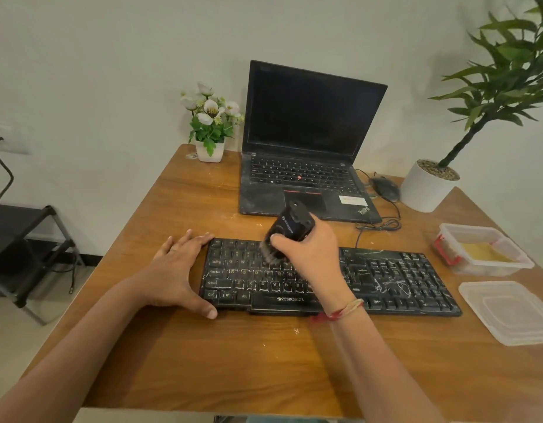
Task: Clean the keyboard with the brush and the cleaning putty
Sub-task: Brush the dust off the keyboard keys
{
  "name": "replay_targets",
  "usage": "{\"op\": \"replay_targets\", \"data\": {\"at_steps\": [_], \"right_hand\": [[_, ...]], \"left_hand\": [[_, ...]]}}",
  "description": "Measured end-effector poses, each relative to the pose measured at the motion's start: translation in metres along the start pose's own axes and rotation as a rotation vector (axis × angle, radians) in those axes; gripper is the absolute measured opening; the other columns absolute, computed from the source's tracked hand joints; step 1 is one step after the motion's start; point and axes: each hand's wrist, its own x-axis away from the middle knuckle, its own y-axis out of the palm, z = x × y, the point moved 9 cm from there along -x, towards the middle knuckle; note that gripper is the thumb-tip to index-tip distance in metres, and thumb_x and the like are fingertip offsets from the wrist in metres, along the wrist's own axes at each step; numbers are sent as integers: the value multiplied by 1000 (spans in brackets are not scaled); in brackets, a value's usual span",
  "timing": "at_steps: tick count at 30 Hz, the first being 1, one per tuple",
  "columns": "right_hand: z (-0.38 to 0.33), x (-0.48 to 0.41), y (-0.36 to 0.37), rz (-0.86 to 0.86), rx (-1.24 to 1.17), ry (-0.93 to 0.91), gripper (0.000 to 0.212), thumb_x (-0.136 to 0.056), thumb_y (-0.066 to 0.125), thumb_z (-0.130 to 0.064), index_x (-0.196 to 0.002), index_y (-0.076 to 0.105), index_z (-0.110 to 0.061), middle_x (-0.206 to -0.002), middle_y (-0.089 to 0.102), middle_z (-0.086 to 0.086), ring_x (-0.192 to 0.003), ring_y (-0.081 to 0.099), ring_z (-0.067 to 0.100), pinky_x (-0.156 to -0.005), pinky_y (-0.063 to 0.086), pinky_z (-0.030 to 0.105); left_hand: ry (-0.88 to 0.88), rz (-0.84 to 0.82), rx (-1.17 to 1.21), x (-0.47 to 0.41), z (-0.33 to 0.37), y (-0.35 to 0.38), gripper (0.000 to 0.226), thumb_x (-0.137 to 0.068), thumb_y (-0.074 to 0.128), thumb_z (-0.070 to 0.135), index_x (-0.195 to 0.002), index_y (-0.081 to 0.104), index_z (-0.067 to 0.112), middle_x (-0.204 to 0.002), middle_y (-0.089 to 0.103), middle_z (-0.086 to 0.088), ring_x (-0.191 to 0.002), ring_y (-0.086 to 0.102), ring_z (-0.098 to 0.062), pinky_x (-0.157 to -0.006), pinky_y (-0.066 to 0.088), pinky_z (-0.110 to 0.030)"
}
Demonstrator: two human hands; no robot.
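Brushing position, head view: right grip (306,250) is curled round the black brush (291,225), bristles on the upper-left keys of the dusty keyboard (386,279); left grip (175,270) lies open-fingered on the table (233,361), thumb and fingertips touching the keyboard's left end, holding nothing.

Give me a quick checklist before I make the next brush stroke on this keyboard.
1. Brush in grip: ok, right hand curled round it.
2. Bristles on keys: ok, touching the upper-left rows.
3. Keyboard steadied: ok, left hand flat against its left end.
4. Right half clean: not ok, white dust and streaks show.
5. Putty ready: ok, tub open, lid lying beside it.
6. Grit under keys: cannot tell.
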Motion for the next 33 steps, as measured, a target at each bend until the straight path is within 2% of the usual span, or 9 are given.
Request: {"op": "replay_targets", "data": {"at_steps": [3,6,10,12,16,22,26,28,33], "right_hand": [[3,-6,-29,189,262,-74,21,-72,70,-24,-69,50,-22,-58,52,-10,-53,47,1,-48,33,15],[11,-4,-23,155,370,-62,20,-73,70,-30,-78,53,-22,-63,52,-12,-57,47,-1,-50,32,15],[19,-4,2,-45,-144,153,22,-69,76,-17,-74,56,-24,-78,66,-4,-75,63,8,-64,55,28],[21,-9,-19,42,67,119,25,-72,74,-19,-72,50,-26,-73,59,-9,-68,55,1,-57,43,15],[23,-11,-54,228,389,37,21,-74,70,-28,-72,49,-23,-65,54,-10,-60,52,7,-51,33,16],[21,-9,-1,-97,-74,166,24,-68,77,-19,-75,55,-25,-78,64,-6,-76,63,7,-65,56,28],[17,-18,-48,208,357,-18,22,-67,70,-27,-65,48,-25,-62,55,-10,-61,53,5,-54,38,19],[18,-15,-40,170,393,-37,18,-71,70,-29,-75,53,-24,-66,54,-11,-64,53,9,-55,37,19],[27,-12,-10,-85,-97,165,26,-69,77,-16,-85,57,-23,-86,65,-4,-80,63,11,-65,56,26]], "left_hand": [[-19,-15,6,0,0,0,154,-25,57,94,-148,-11,31,-159,-3,2,-138,-21,-4,-113,-19,-35],[-42,-51,26,0,-3,1,159,-24,59,94,-146,-22,31,-159,-10,2,-141,-21,-8,-115,-18,-37],[-38,-130,13,3,5,0,160,-19,53,96,-145,-23,33,-154,-14,8,-130,-27,0,-108,-25,-30],[-39,-141,26,4,7,-1,157,-20,55,94,-145,-20,35,-156,-12,5,-126,-27,3,-105,-25,-27],[-35,-125,47,3,5,-1,153,-25,60,90,-146,-16,37,-159,-8,1,-128,-25,4,-108,-24,-29],[-51,-98,48,5,7,-3,148,-19,55,93,-140,-16,45,-159,-7,0,-125,-22,3,-105,-22,-26],[-50,-94,61,5,7,-4,146,-16,52,96,-135,-16,48,-159,-7,-1,-125,-22,2,-105,-22,-26],[-44,-91,66,5,8,-5,151,-16,52,96,-142,-14,44,-159,-6,0,-124,-22,3,-105,-21,-26],[-35,-81,40,3,6,-3,150,-23,57,92,-145,-11,41,-159,-3,1,-126,-21,4,-108,-21,-27]]}}
